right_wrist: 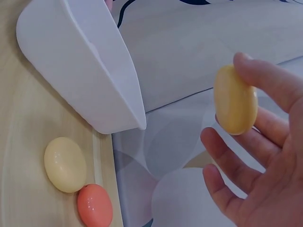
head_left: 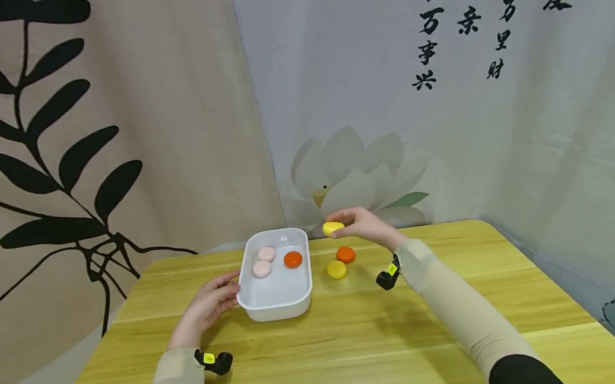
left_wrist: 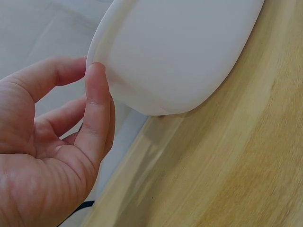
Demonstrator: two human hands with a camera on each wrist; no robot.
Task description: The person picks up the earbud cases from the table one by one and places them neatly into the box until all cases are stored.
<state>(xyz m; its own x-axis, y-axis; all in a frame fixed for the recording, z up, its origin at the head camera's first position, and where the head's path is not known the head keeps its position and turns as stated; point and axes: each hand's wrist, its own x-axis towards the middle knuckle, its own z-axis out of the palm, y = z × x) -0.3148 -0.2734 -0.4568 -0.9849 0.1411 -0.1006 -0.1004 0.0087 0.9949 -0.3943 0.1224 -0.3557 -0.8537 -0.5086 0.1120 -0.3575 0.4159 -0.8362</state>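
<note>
A white rectangular tray point(head_left: 276, 313) with rounded corners sits on the table. My left hand point(head_left: 208, 309) pinches its left rim; in the left wrist view, the fingertips point(left_wrist: 97, 75) meet at that edge. Inside the tray lie two pale pink rounded discs, one nearer point(head_left: 262, 269) and one farther point(head_left: 266, 254), plus an orange disc point(head_left: 293, 259). Above the table, right of the tray, my right hand point(head_left: 364, 226) holds a yellow rounded disc point(right_wrist: 235, 100) between thumb and fingers. Below that hand, another yellow disc point(head_left: 337, 269) and an orange disc point(head_left: 346, 255) lie close together.
The wooden table point(head_left: 371, 342) has its far edge just behind the tray. A printed curtain point(head_left: 201, 134) with a dark plant, a lotus and writing hangs beyond it. Each wrist wears a small black camera, one on the left point(head_left: 218, 363) and one on the right point(head_left: 387, 278).
</note>
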